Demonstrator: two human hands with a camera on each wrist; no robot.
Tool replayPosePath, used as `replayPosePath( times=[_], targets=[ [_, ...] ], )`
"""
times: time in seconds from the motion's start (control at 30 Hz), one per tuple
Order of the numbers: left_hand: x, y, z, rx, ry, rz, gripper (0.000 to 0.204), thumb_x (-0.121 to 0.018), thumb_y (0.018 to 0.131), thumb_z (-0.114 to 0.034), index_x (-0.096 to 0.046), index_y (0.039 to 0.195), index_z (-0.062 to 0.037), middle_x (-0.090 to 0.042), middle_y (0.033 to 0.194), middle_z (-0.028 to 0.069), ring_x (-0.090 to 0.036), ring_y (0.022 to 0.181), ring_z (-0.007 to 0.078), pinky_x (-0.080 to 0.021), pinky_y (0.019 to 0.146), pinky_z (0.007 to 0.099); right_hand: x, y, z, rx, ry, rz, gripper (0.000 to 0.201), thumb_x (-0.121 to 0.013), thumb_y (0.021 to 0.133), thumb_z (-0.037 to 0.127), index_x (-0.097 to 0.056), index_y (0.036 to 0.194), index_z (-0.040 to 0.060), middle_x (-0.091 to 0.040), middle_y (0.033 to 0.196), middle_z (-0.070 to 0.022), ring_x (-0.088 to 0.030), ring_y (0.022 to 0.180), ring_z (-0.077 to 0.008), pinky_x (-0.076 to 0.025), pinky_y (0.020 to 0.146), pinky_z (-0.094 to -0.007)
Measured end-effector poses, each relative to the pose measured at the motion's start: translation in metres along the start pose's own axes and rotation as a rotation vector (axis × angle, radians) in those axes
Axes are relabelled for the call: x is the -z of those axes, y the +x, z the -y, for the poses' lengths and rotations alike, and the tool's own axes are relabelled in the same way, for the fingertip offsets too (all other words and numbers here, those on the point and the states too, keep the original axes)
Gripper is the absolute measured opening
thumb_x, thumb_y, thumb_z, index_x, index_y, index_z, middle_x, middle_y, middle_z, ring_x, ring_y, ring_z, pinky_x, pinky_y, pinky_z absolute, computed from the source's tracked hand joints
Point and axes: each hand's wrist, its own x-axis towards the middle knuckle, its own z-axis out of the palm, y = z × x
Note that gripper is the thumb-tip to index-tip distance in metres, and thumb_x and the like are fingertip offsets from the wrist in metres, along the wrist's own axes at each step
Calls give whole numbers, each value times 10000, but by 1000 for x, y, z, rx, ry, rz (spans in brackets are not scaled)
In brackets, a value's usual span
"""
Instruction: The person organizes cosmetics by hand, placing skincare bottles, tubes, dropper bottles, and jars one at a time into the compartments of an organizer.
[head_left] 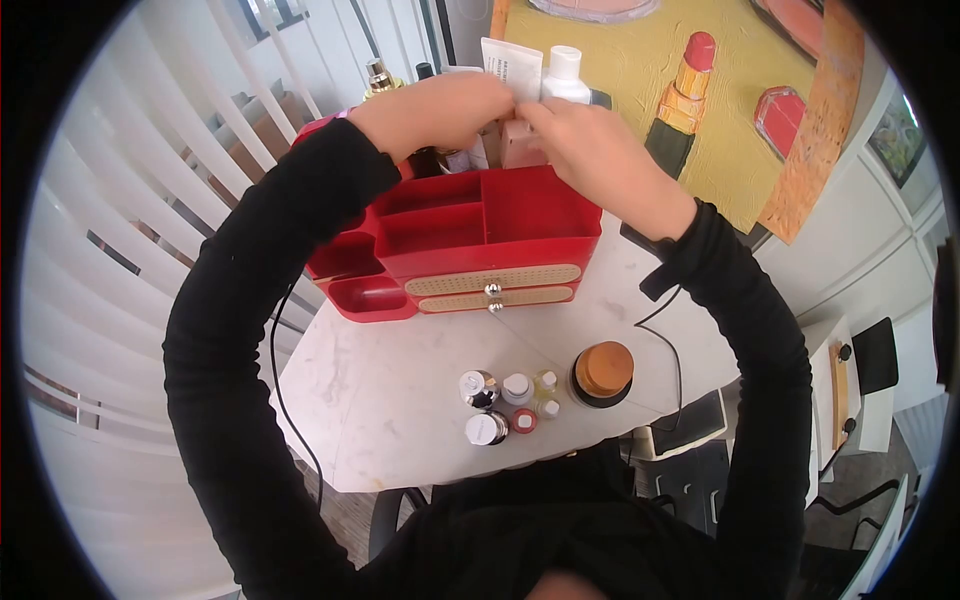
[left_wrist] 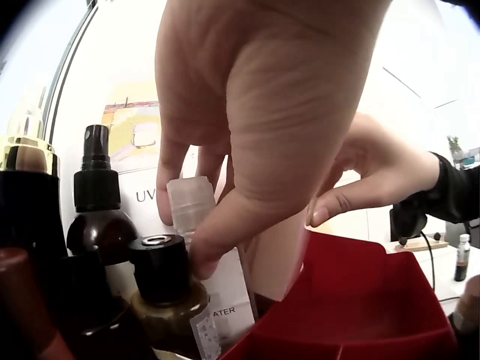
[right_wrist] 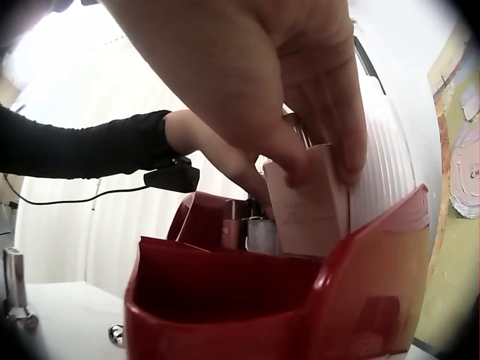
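Note:
My left hand [head_left: 445,105] reaches behind the red organizer [head_left: 480,255]. In the left wrist view, its thumb and fingers pinch a small bottle by its frosted cap [left_wrist: 190,201]. A dark-capped bottle [left_wrist: 160,266] stands right beside the thumb. My right hand [head_left: 615,150] comes in from the other side. In the right wrist view, its thumb and fingers grip the top of a pale pink box [right_wrist: 304,210], which stands in the organizer's rear section. A white tube [head_left: 512,65] and a white bottle [head_left: 566,75] stand just behind the hands.
Several small bottles [head_left: 517,388] and a jar with an amber lid [head_left: 605,368] stand on the marble-patterned table [head_left: 370,400]. Cables run along both sides. A painted lipstick board [head_left: 730,110] leans at the back right, with slatted blinds [head_left: 130,300] on the left.

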Motion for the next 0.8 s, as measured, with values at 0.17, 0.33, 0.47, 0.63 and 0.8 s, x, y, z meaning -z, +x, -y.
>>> replayPosePath(
  times=[0.17, 0.33, 0.47, 0.63, 0.8],
  targets=[
    [-4, -2, 13, -98, -108, -67, 448, -605, 556, 139, -649, 989, 34, -647, 1041, 207, -572, 1061, 438, -483, 911, 450, 1, 1, 9, -87, -15, 19, 232, -588, 791, -30, -550, 1019, -9, -633, 804, -176, -655, 739, -367, -532, 619, -425],
    [-5, -6, 14, -40, -154, -77, 431, -599, 539, 131, -644, 958, 43, -646, 1008, 227, -574, 1036, 452, -484, 893, 464, 3, 5, 15, -48, 5, 19, 220, -595, 797, -5, -551, 1012, -23, -630, 795, -182, -647, 718, -371, -532, 620, -418],
    [-6, -5, 10, -37, -99, -129, 419, -602, 543, 125, -645, 951, 43, -649, 971, 236, -578, 1007, 462, -486, 887, 467, 6, 13, 8, -16, -12, 77, 203, -596, 807, 10, -560, 1006, -8, -621, 782, -174, -652, 739, -360, -535, 643, -420],
    [-5, -9, 4, 42, -130, -110, 369, -606, 588, 98, -648, 949, 38, -660, 970, 228, -602, 987, 437, -499, 869, 458, -7, 17, 4, 5, 67, 97, 126, -571, 834, 23, -581, 954, -13, -620, 781, -181, -655, 752, -367, -538, 660, -428],
    [-5, -12, -2, 47, -211, -95, 378, -609, 663, 69, -642, 1036, 18, -666, 1002, 214, -615, 1018, 408, -504, 876, 434, -22, 13, 4, -45, -24, 360, 81, -572, 838, 31, -624, 834, -32, -645, 780, -213, -666, 776, -383, -537, 674, -445]
  ],
)
